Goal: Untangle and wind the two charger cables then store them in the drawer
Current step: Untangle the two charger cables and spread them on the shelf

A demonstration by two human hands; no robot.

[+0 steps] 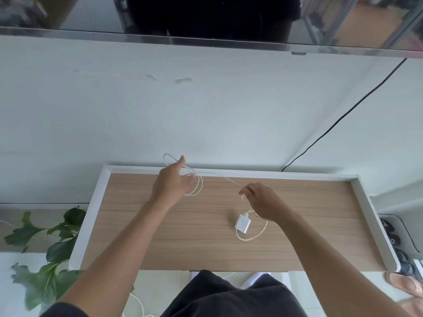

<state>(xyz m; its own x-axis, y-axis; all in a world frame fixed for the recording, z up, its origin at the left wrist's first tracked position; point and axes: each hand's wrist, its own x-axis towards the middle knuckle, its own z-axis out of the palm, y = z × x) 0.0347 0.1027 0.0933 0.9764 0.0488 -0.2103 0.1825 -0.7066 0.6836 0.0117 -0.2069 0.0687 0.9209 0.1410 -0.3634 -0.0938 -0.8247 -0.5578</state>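
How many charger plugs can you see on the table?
1: the white charger plug lies on the table just below the right hand. A second may be out of view.

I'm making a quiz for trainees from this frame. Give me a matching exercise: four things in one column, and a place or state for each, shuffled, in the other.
Things:
1. left hand
2. right hand
3. white charger plug
4. black cable

Places or states:
A. lying on the wooden top
B. running down the wall
C. wound with white cable loops
D. pinching the taut cable strand

Pairs: 1-C, 2-D, 3-A, 4-B
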